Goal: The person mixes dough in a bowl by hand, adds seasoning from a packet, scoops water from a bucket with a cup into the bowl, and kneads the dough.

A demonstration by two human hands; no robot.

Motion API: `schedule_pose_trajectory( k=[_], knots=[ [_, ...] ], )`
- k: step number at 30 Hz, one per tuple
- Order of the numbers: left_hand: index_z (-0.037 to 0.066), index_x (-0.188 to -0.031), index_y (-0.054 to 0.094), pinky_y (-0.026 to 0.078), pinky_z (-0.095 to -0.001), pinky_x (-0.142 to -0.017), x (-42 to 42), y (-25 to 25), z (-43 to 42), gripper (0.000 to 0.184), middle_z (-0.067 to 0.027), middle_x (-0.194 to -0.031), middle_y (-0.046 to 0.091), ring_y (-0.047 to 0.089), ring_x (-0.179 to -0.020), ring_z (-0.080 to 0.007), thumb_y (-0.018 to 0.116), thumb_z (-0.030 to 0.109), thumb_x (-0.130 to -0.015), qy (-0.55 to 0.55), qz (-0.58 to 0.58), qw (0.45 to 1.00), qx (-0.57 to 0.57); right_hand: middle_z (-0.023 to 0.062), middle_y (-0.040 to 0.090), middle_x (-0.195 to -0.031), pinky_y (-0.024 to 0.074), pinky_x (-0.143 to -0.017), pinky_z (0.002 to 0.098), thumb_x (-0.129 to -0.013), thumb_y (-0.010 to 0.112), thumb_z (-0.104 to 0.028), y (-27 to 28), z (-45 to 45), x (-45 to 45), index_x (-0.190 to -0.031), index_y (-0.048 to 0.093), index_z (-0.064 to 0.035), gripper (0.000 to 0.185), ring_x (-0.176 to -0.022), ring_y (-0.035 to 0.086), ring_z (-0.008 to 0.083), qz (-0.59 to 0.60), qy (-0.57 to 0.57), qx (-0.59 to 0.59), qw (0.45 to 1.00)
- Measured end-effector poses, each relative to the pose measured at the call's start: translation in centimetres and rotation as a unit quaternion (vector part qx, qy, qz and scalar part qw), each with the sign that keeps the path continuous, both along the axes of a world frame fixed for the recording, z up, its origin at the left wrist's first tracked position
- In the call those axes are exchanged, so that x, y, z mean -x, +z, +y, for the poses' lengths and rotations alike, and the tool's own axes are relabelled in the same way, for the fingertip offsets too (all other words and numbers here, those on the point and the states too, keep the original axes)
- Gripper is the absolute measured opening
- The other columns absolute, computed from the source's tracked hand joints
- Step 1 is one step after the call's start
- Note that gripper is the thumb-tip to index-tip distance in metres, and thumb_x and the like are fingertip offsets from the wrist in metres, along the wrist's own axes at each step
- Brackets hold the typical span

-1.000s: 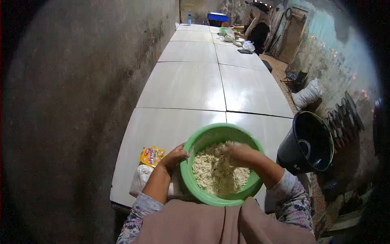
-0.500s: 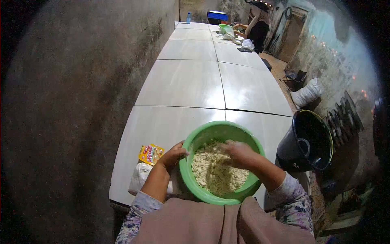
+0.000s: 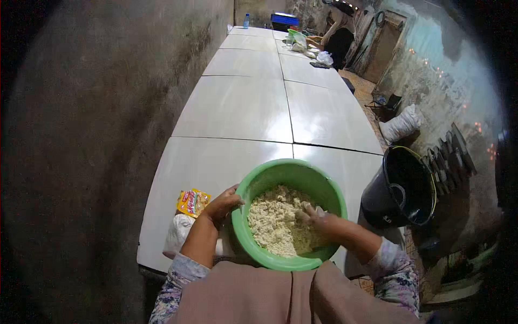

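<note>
A green basin [image 3: 250, 237] stands at the near edge of the table, holding pale, crumbly dough [image 3: 272, 221]. My left hand [image 3: 225, 204] grips its left rim, thumb on the inner side. Inside the basin, my right hand [image 3: 321, 220] is curled into the right part of the dough, with flour on its fingers; the fingertips are partly sunk in the crumbs. A yellow sachet [image 3: 193, 203] lies left of my left hand, by a white plastic bag [image 3: 181, 232] partly hidden behind my forearm.
The long white-tiled table [image 3: 232, 108] runs away along the left wall. A black bucket [image 3: 377, 197] stands at right. A white sack [image 3: 400, 124] leans by the right wall. At the far end, a person [image 3: 341, 46] works near a green bowl, bags and a blue crate [image 3: 285, 21].
My right hand has moved down and slightly right through the dough, baring crumbs near the basin's far side. My left hand stays on the rim. The whole view has shifted slightly.
</note>
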State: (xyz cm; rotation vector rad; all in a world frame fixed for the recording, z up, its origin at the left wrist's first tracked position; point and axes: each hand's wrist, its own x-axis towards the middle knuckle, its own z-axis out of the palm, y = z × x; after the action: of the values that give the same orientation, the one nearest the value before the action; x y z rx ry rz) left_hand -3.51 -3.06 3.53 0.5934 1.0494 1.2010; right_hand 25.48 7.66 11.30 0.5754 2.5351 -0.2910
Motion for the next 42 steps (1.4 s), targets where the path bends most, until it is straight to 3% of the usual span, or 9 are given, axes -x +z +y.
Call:
schedule_pose_trajectory(
  k=[3,5,6,7,8,14,21,26,42],
  knots=[
    [0.008,-0.135,0.044,0.053,-0.0284,-0.076,-0.5,0.7,-0.3,0.064,-0.0053,-0.106,0.06,0.059,-0.089,-0.0141,0.058,0.013,-0.072,0.018,0.006,1.0,-0.007,0.0316,0.033,-0.139,0.0462,-0.097,0.0433,-0.086,0.05,-0.009,-7.8,2.0,-1.7,-0.142,0.03,-0.002,0.061,-0.117,0.051,0.044,0.114,0.028,0.003,0.993],
    [0.008,-0.135,0.044,0.053,-0.028,-0.076,-0.5,0.3,-0.2,0.064,-0.0051,-0.105,0.06,0.059,-0.089,-0.0139,0.059,0.015,-0.072,0.025,0.016,1.0,-0.002,0.0279,0.045,-0.132,0.0478,-0.092,0.0411,-0.087,0.051,-0.013,-4.1,0.8,0.0,-0.137,0.039,0.0008,0.053,-0.112,0.056,0.0387,0.097,0.01,0.05,0.994],
    [0.008,-0.135,0.044,0.053,-0.0276,-0.076,-0.4,0.1,-0.2,0.065,-0.0049,-0.105,0.06,0.059,-0.089,-0.0137,0.06,0.016,-0.073,0.032,0.021,0.999,0.003,0.0258,0.051,-0.123,0.0483,-0.089,0.0404,-0.088,0.052,-0.017,-4.2,0.5,0.2,-0.131,0.044,0.0021,0.047,-0.107,0.058,0.0366,0.152,-0.249,0.275,0.916],
    [0.008,-0.135,0.044,0.053,-0.0276,-0.076,-0.4,0.4,-0.4,0.065,-0.0049,-0.105,0.06,0.059,-0.089,-0.0137,0.06,0.016,-0.073,0.032,0.024,0.999,0.002,0.0238,0.058,-0.115,0.0489,-0.085,0.0397,-0.089,0.053,-0.021,-4.2,0.2,0.2,-0.125,0.05,0.0034,0.043,-0.102,0.061,0.0345,0.186,-0.476,0.467,0.721],
    [0.008,-0.135,0.044,0.053,-0.0273,-0.076,-0.4,0.8,-0.4,0.065,-0.0047,-0.105,0.06,0.059,-0.089,-0.0135,0.061,0.017,-0.072,0.026,0.025,0.999,0.002,0.0228,0.063,-0.103,0.0497,-0.082,0.0393,-0.092,0.052,-0.028,-5.4,1.2,-0.2,-0.117,0.057,-0.0011,0.037,-0.096,0.063,0.0327,0.173,-0.321,0.392,0.844],
    [0.007,-0.135,0.044,0.052,-0.0269,-0.077,-0.3,-0.3,-0.3,0.066,-0.0043,-0.104,0.06,0.06,-0.087,-0.0129,0.06,0.018,-0.072,0.023,-0.003,1.0,-0.009,0.0173,0.063,-0.088,0.0497,-0.067,0.047,-0.089,0.056,-0.024,-0.4,-0.6,2.7,-0.096,0.053,-0.0059,0.02,-0.08,0.063,0.0358,0.215,-0.083,0.021,0.973],
    [0.007,-0.136,0.043,0.052,-0.0296,-0.08,0.3,-0.5,0.4,0.065,-0.0061,-0.108,0.061,0.06,-0.091,-0.0157,0.058,0.016,-0.073,-0.01,0.053,0.998,0.011,0.0151,0.064,-0.081,0.0511,-0.064,0.0477,-0.084,0.061,-0.028,2.2,-1.3,4.7,-0.098,0.053,-0.0084,0.025,-0.075,0.064,0.0358,0.224,-0.081,-0.072,0.968],
    [0.007,-0.136,0.043,0.052,-0.0305,-0.084,-0.2,-0.6,0.3,0.065,-0.0075,-0.113,0.06,0.06,-0.097,-0.0177,0.059,0.014,-0.073,0.004,0.02,1.0,-0.023,0.029,0.055,-0.111,0.0459,-0.09,0.0464,-0.087,0.059,-0.02,2.9,-0.6,3.1,-0.128,0.041,0.0013,0.049,-0.107,0.053,0.0462,0.285,-0.091,0.136,0.945],
    [0.005,-0.139,0.039,0.053,-0.0324,-0.085,-0.6,-0.2,-0.4,0.073,-0.009,-0.115,0.059,0.06,-0.099,-0.0208,0.06,0.014,-0.07,-0.005,-0.027,0.998,-0.049,0.021,0.064,-0.108,0.0491,-0.084,0.0448,-0.09,0.057,-0.019,0.4,-0.9,-1.3,-0.128,0.047,-0.006,0.041,-0.098,0.062,0.0379,0.295,-0.246,0.172,0.907]
  ],
)
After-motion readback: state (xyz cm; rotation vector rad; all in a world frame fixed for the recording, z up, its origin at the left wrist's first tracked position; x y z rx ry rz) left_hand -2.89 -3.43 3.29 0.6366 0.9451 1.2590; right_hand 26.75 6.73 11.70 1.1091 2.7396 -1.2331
